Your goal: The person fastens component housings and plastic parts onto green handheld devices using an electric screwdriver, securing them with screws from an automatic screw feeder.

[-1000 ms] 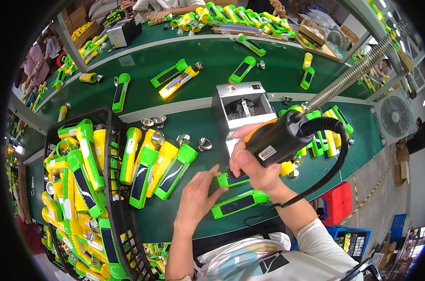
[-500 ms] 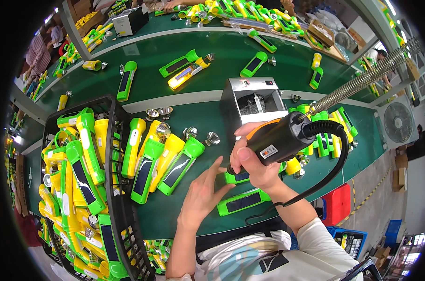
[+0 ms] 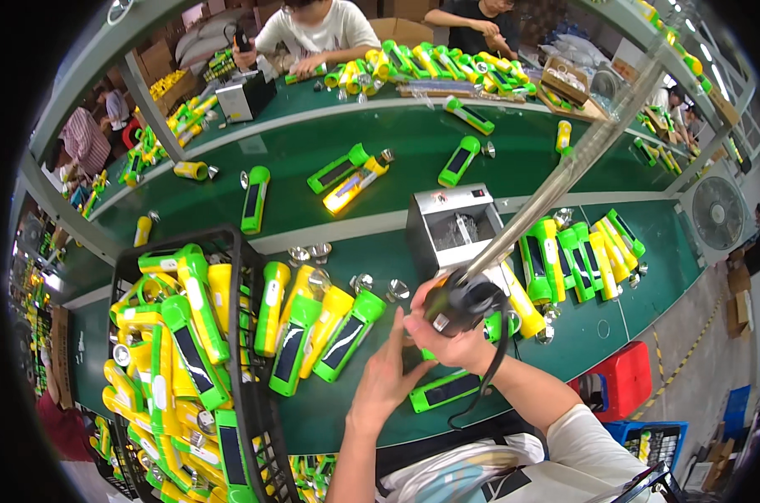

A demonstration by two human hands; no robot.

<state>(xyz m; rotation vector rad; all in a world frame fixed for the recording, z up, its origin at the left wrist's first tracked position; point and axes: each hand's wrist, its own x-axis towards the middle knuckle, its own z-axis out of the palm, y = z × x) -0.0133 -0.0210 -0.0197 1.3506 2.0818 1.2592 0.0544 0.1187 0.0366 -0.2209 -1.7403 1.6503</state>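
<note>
My right hand (image 3: 451, 339) is wrapped round a black electric screwdriver (image 3: 474, 300) hanging from a long coil spring, its tip hidden behind my fingers. My left hand (image 3: 384, 381) lies low on the bench with index finger and thumb spread, next to a green flashlight housing (image 3: 428, 355) mostly covered by my right hand. I cannot tell whether the left fingertips touch it. Nearer me lies another green housing with a dark panel (image 3: 447, 391). A small silver-and-black box machine (image 3: 455, 222) stands just beyond the screwdriver.
On the left, a black plastic basket (image 3: 248, 369) is heaped with yellow and green flashlights. Several flashlights (image 3: 289, 345) and silver reflectors (image 3: 397, 290) lie beside it; more flashlights (image 3: 581, 260) lie at right. The screwdriver's black cable (image 3: 504, 348) loops down. People (image 3: 321, 38) sit across the far bench.
The view has tipped up, bringing people across the bench into sight. The screwdriver now appears more end-on, still in my right hand. My left hand keeps about the same pose.
</note>
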